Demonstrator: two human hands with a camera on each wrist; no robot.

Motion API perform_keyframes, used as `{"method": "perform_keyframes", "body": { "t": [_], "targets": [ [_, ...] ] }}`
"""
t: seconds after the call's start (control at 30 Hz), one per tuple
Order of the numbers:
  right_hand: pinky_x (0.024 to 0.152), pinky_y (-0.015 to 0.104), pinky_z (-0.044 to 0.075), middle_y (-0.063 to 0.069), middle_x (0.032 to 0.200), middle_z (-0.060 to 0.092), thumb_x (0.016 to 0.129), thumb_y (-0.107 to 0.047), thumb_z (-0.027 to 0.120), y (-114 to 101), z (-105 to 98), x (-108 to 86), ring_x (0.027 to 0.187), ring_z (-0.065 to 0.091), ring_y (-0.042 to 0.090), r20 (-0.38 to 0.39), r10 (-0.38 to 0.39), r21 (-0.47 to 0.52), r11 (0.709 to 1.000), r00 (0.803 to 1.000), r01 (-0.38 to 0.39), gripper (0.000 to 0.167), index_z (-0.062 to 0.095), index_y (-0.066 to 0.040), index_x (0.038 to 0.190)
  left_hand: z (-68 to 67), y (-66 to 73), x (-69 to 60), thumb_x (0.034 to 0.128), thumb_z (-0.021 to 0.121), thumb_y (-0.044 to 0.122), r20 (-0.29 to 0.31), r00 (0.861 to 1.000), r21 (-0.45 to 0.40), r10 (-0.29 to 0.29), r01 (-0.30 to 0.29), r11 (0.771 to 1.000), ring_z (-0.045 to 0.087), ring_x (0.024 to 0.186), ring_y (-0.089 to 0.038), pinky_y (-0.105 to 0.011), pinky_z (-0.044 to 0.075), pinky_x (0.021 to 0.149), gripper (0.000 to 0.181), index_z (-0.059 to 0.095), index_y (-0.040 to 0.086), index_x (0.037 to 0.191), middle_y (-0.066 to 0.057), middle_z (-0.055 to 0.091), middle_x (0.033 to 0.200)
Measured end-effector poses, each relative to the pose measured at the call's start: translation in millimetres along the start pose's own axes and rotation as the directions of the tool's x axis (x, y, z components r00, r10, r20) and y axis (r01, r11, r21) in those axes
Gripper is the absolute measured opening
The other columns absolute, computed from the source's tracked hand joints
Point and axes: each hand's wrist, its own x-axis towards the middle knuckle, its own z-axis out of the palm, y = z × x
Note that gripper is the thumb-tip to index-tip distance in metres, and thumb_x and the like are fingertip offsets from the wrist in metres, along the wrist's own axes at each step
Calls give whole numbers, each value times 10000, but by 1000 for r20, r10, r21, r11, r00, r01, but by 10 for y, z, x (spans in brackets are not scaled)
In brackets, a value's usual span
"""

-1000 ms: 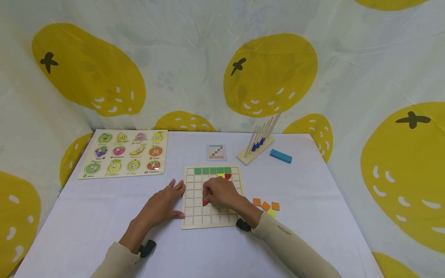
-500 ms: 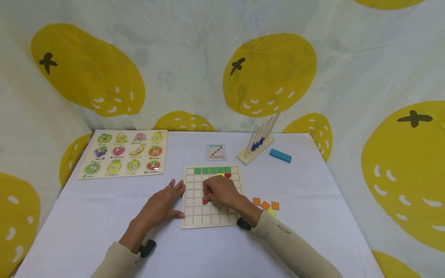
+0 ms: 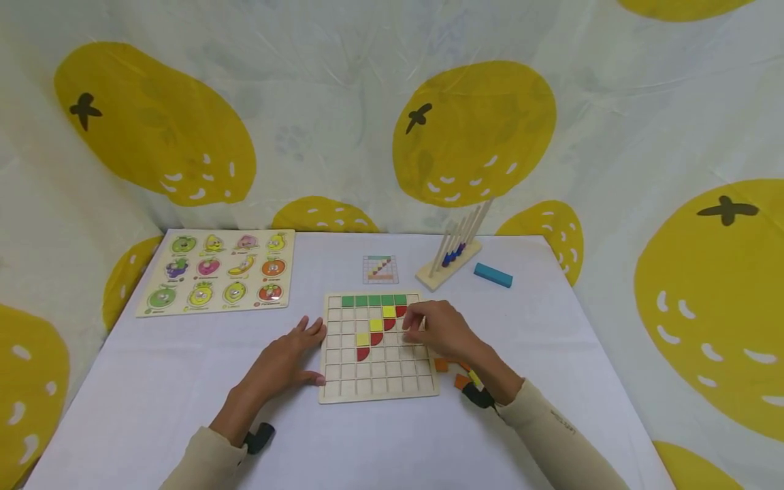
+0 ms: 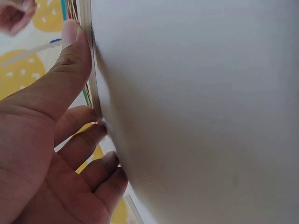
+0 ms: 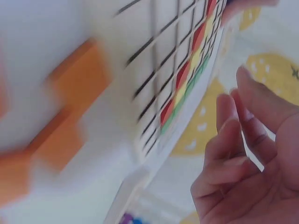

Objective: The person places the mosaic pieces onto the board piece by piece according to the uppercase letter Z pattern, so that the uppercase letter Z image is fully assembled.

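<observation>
Gridded wooden board [image 3: 386, 371] flat on the white surface [image 3: 343, 449].
Five green squares [image 3: 375, 300] line its far row; yellow squares [image 3: 376, 325] and red quarter-rounds [image 3: 376, 338] step diagonally below. The left hand [image 3: 288, 361], fingers spread, touches its left edge; the right hand [image 3: 442, 330] hovers over its right side, loosely curved, holding nothing. Orange squares [image 3: 441, 365] lie just right, a pattern card [image 3: 380, 270] beyond.

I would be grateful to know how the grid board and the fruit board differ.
The grid board is ruled into squares, some holding coloured pieces, while the fruit board bears cartoon fruit. The grid board looks nearly square; the fruit board is wider than deep. The left hand touches the grid board, not the fruit board. Both lie flat.
</observation>
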Motion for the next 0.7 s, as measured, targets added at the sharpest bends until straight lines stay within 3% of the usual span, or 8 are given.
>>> {"method": "perform_keyframes", "body": {
  "t": [0.33, 0.53, 0.7],
  "targets": [
    [594, 228, 460, -82, 812, 658, 897, -185, 866, 594, -277, -563, 737, 557, 159, 26, 102, 7, 995, 994, -103, 130, 765, -198, 980, 5, -10, 6, 674, 986, 403, 12, 1000, 22, -1, 1, 1000, 291, 1623, -376, -660, 435, 1181, 1109, 458, 134, 1612, -56, 400, 1701],
    [647, 218, 469, -71, 894, 710, 846, -127, 902, 852, -332, -852, 780, 551, 156, 26, 122, -7, 993, 992, -122, 187, 783, -202, 969, 10, -20, 4, 678, 985, 405, 17, 1000, 14, -7, 7, 1000, 285, 1627, -370, -661, 430, 1185, 1111, 453, 135, 1616, -48, 393, 1706],
    [659, 198, 479, -70, 945, 721, 808, -123, 932, 981, -298, -973, 812, 545, 149, 23, 146, -11, 989, 989, -146, 248, 784, -209, 988, 19, -32, 17, 678, 983, 414, 23, 1000, 9, -8, 8, 1000, 281, 1629, -368, -660, 428, 1187, 1117, 447, 140, 1619, -45, 390, 1708]
  ]
}}
